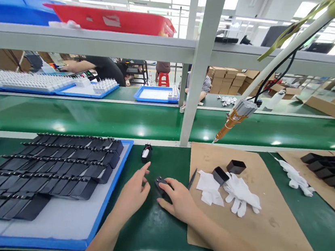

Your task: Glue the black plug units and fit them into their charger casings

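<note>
My right hand lies on the green bench with its fingers curled over a small black part. My left hand hovers just left of that part, fingers loosely apart and holding nothing. Another small black piece with a white middle stands on the bench just beyond my left fingertips. To the left, a blue-rimmed tray carries several rows of black housings.
A brown cardboard sheet at right holds two black caps and white gloves. A hanging electric screwdriver points down above it. More black parts sit far right. A white post rises ahead. People work beyond the conveyor.
</note>
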Available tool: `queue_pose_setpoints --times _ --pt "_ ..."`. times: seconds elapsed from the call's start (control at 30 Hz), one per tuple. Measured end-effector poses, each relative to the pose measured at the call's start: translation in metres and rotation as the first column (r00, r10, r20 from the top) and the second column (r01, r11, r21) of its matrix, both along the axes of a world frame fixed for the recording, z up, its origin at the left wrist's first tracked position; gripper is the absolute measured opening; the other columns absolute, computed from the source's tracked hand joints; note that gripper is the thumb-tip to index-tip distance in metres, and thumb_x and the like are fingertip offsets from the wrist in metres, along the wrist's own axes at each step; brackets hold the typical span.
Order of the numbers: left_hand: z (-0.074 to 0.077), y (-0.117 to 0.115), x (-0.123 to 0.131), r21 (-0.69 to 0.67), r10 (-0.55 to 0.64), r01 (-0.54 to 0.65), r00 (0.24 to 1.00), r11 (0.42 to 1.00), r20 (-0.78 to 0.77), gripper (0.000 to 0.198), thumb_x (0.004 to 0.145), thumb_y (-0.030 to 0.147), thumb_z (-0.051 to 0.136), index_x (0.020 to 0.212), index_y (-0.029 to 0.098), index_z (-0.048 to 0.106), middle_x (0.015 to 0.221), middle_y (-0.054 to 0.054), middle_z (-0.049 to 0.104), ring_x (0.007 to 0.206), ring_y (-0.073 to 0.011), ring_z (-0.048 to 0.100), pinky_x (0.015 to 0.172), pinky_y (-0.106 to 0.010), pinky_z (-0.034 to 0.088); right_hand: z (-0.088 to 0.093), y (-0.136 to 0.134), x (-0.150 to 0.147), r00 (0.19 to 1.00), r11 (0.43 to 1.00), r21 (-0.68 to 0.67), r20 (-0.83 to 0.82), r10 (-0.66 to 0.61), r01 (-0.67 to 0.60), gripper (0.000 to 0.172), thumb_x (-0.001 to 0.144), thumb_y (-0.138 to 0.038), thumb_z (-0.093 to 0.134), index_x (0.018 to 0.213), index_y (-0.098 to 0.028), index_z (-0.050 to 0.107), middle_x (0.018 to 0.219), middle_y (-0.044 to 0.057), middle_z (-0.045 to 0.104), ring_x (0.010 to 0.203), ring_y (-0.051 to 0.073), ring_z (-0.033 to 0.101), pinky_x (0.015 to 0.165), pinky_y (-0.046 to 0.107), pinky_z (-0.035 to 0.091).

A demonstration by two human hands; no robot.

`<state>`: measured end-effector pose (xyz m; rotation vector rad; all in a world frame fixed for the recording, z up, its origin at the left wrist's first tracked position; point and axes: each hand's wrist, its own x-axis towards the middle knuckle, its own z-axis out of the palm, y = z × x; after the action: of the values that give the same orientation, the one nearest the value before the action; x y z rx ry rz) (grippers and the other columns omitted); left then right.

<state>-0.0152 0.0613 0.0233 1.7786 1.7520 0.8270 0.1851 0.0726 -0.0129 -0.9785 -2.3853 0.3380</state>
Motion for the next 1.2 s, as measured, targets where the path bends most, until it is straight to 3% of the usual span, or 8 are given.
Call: queue_pose_setpoints --times 0.13,0.23,0.33,0.43,0.53,0.63,0.77,1.2 --pt "0.005 0.052 -0.001 0.279 0.256 -0.181 0.931 0.943 -0.261 0.054 0.089 0.033 0.05 0.139 0.013 0.044 0.131 -0.02 0.053 0.125 -0.0357 0.048 0.101 -0.052 0.043 -0.002 0.001 -0.006 0.994 0.993 0.118 0.107 -0.01 -0.002 0.027 0.089 -0.037 0.059 0.109 -0.019 0.061 0.11 0.012 0.067 0.093 0.024 0.067 0.077 0.037 0.057" --pt "-0.002 0.084 0.004 0.184 0.329 -0.28 0.877 0.942 -0.351 0.062 0.089 0.037 0.053 0.143 0.009 0.038 0.139 -0.028 0.046 0.125 -0.0383 0.048 0.096 -0.051 0.046 0.002 -0.001 -0.013 0.975 0.979 0.203 0.222 -0.018 -0.028 0.017 0.09 -0.029 0.056 0.103 -0.019 0.06 0.103 0.01 0.069 0.081 0.021 0.067 0.069 0.033 0.055" --pt "-0.013 0.1 0.003 0.073 0.334 -0.33 0.874 0.941 -0.353 0.058 0.091 0.034 0.052 0.142 0.01 0.04 0.122 -0.026 0.06 0.111 -0.0347 0.061 0.086 -0.044 0.05 0.005 -0.005 -0.017 0.958 0.969 0.244 0.286 -0.027 -0.045 0.025 0.089 -0.024 0.055 0.114 -0.019 0.058 0.11 0.011 0.069 0.08 0.021 0.068 0.067 0.032 0.054" --pt "-0.022 0.104 -0.002 0.048 0.341 -0.344 0.883 0.938 -0.322 0.051 0.092 0.032 0.05 0.139 0.013 0.046 0.102 -0.019 0.07 0.096 -0.0301 0.068 0.079 -0.037 0.051 0.008 -0.002 -0.017 0.967 0.981 0.189 0.253 0.001 -0.051 0.029 0.09 -0.023 0.054 0.119 -0.02 0.056 0.115 0.011 0.069 0.085 0.022 0.069 0.07 0.032 0.056" --pt "-0.026 0.103 -0.006 0.036 0.363 -0.369 0.884 0.929 -0.294 0.051 0.093 0.036 0.047 0.14 0.015 0.043 0.105 -0.019 0.07 0.096 -0.0297 0.068 0.078 -0.036 0.051 0.015 0.016 -0.012 0.991 0.991 0.124 0.128 0.027 -0.043 0.028 0.093 -0.026 0.052 0.12 -0.021 0.056 0.117 0.009 0.068 0.097 0.02 0.069 0.08 0.03 0.058" --pt "-0.027 0.102 -0.007 0.02 0.374 -0.383 0.886 0.923 -0.274 0.054 0.093 0.038 0.047 0.143 0.016 0.04 0.107 -0.019 0.069 0.099 -0.0313 0.067 0.08 -0.038 0.05 0.019 0.045 -0.005 0.993 0.983 0.157 0.047 -0.109 0.101 0.029 0.095 -0.029 0.048 0.122 -0.021 0.056 0.121 0.01 0.067 0.107 0.021 0.067 0.089 0.033 0.057" --pt "-0.025 0.103 -0.006 -0.008 0.358 -0.373 0.898 0.928 -0.254 0.053 0.091 0.036 0.05 0.141 0.02 0.043 0.107 -0.018 0.068 0.1 -0.0321 0.066 0.079 -0.038 0.049 0.009 0.069 0.001 0.973 0.972 0.124 0.094 -0.211 0.199 0.03 0.095 -0.027 0.048 0.122 -0.02 0.058 0.117 0.013 0.067 0.101 0.024 0.069 0.082 0.039 0.059" --pt "-0.024 0.105 -0.005 -0.016 0.347 -0.36 0.911 0.933 -0.224 0.051 0.09 0.032 0.052 0.139 0.018 0.045 0.116 -0.017 0.067 0.109 -0.0324 0.062 0.086 -0.039 0.049 -0.003 0.07 0.003 0.972 0.972 0.041 0.022 -0.235 0.233 0.032 0.096 -0.033 0.046 0.121 -0.021 0.062 0.117 0.012 0.067 0.104 0.024 0.067 0.087 0.037 0.057"
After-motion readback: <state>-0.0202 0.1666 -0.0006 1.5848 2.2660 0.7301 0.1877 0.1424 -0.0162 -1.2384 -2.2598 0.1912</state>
